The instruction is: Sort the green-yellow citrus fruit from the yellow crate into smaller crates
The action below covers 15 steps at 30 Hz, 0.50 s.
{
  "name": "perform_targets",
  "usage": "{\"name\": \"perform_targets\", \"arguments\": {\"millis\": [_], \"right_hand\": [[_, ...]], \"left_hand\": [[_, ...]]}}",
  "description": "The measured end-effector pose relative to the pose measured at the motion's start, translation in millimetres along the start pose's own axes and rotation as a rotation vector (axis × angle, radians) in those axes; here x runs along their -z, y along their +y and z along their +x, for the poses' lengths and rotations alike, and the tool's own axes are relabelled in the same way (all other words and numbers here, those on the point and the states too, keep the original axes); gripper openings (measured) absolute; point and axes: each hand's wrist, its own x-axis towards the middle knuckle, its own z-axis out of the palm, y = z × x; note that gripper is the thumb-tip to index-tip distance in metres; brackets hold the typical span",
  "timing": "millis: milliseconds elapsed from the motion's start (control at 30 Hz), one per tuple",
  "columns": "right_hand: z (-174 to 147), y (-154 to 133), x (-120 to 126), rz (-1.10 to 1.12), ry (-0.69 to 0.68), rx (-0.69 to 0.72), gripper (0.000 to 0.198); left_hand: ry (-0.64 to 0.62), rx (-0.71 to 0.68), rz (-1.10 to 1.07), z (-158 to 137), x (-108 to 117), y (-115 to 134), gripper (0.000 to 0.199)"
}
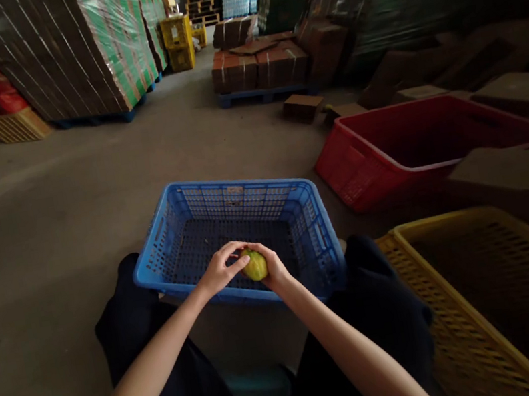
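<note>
Yellow-green and roughly round, a fruit (255, 266) sits between the person's two hands, against the right palm and under the fingers. The right hand (275, 268) curls round its right side, the fingers bent over toward the far edge, closed enough to have hold of it. The left hand (220, 271) comes in from the other side, its thumb reaching to the upper left of the fruit and its fingers arched beyond, tips meeting those of the right hand. A gap shows between that thumb and the forefinger, and whether the left hand bears any of the grip cannot be told.

The fruit's near face is uncovered, turned toward the wearer. Its skin looks slightly uneven, with paler yellow and greener patches; finer marks are too small to make out. It is small enough for one hand to cup.

Fruit and hands are over the near part of a blue plastic crate (236, 183) with latticed walls and a perforated floor, which stands between the person's dark-clothed knees. To the right are a red crate (366, 171) and, nearer, a yellow crate (444, 286).
</note>
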Motion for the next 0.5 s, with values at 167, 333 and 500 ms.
{"name": "perform_targets", "arguments": {"millis": [167, 333, 500], "right_hand": [[-2.2, -2.4, -2.1, -0.014, 0.038, -0.132, 0.021], [-3.7, -7.9, 4.2, -0.121, -0.026, -0.181, 0.032], [-1.7, -12.5, 12.7, -0.180, -0.035, 0.024, 0.029]], "left_hand": [[0.104, 0.085, -0.071, 5.3, 2.3, -12.0, 0.026], [0.130, 0.134, -0.086, 13.3, 8.3, -24.0, 0.026], [0.239, 0.224, -0.174, 18.0, 8.2, -37.0, 0.036]]}}
